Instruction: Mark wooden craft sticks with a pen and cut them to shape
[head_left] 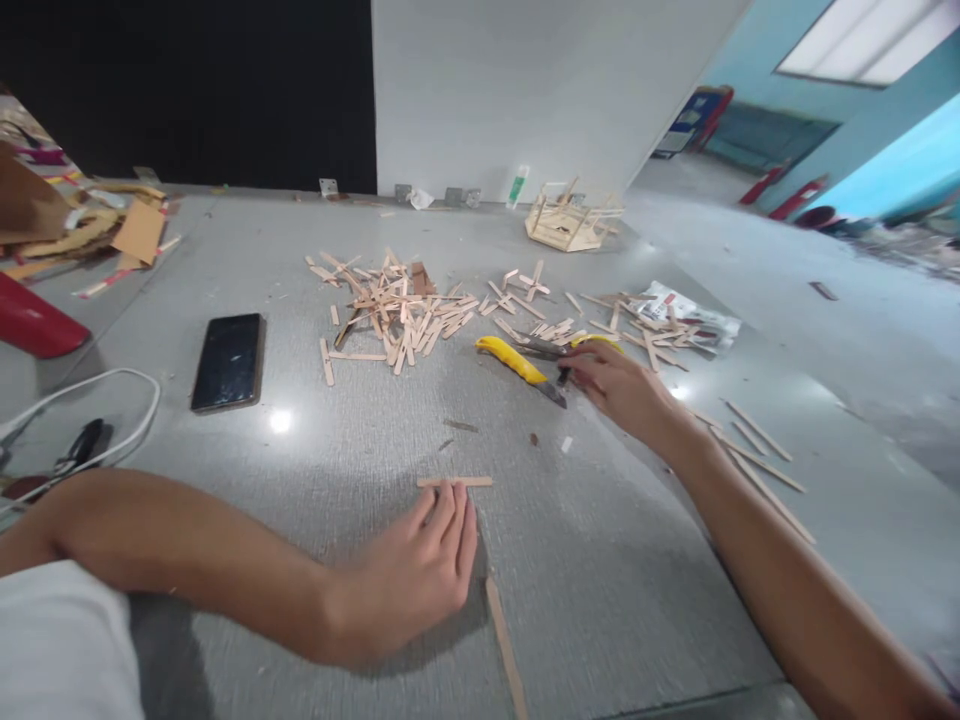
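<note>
Near the front of the grey table, my left hand [416, 570] has its fingers drawn together, their tips holding a flat wooden stick [480, 482] against the surface; the thumb is hidden. My right hand [626, 395] reaches forward to the right, fingers pinched around a small dark thing [562, 374] that I cannot make out. Just left of those fingers lies a yellow utility knife [514, 360] with its blade out. Yellow-handled scissors [596, 342] are partly hidden behind the right hand. Another wooden stick [504, 645] lies below my left hand.
Loose wooden pieces form a pile [397, 310] at mid-table, with more around a plastic packet [701, 320]. Long thin sticks [757, 470] lie at right. Behind are a stick-built frame [566, 225] and a glue tube [517, 187]. A phone [227, 362] and white cable [146, 420] lie left.
</note>
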